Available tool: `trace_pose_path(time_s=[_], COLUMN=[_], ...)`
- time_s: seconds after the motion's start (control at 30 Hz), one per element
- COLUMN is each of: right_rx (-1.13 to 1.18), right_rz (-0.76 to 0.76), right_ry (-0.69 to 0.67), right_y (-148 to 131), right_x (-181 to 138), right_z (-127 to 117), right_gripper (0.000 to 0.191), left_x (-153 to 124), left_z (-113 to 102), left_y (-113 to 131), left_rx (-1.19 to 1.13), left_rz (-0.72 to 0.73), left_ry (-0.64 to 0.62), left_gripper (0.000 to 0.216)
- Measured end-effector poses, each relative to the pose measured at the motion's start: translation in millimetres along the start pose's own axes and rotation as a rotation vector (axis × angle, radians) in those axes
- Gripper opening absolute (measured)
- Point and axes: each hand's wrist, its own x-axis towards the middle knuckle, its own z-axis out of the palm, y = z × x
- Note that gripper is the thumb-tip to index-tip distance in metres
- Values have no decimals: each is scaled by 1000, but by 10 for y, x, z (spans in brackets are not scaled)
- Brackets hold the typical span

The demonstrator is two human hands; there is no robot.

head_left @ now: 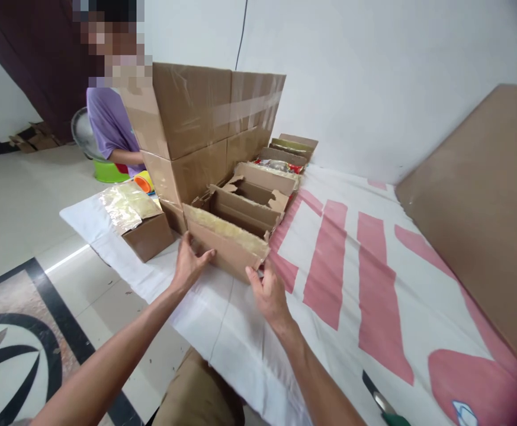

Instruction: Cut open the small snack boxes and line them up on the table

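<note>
An open cardboard box (227,248) stands at the near end of a row on the cloth, with a strip of yellowish tape along its upper edge. My left hand (190,263) grips its left end, thumb against the front panel. At the right end, my right hand (269,290) holds the corner, its thumb on the front and the other fingers partly hidden behind. Just beyond lies another open box (244,210), and past it one with torn flaps (262,183). Red and silvery packets (280,165) show in a box farther back.
Stacked taped cartons (198,112) rise behind the row on the left. A smaller taped box (149,236) sits at the cloth's left edge. One knife (380,399) lies at lower right. A large brown panel (484,207) leans at right. Another person (111,124) is behind the stack.
</note>
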Motion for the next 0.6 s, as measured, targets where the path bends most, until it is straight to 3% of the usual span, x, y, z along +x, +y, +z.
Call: trace_pose_path(time_s=[0.13, 0.27, 0.37, 0.47, 0.53, 0.6], right_rx=[67, 95, 4, -46, -21, 31], right_rz=[10, 53, 148, 144, 30, -115], right_ry=[-23, -44, -11, -77, -190, -296], right_y=[103, 188, 262, 241, 127, -58], right_x=[266, 42, -359, -725, -854, -859], right_z=[-30, -38, -90, -74, 43, 254], right_gripper=[53, 62, 70, 58, 45, 37], left_x=[199, 81, -213, -376, -251, 79], left_z=[217, 79, -245, -760, -1170, -1559], left_y=[-57, -122, -128, -66, -9, 34], left_rx=[-11, 62, 146, 189, 226, 238], left_rz=[9, -12, 48, 297, 394, 354], left_ry=[-5, -69, -132, -154, 23, 244], left_gripper=[92, 103, 97, 70, 56, 53])
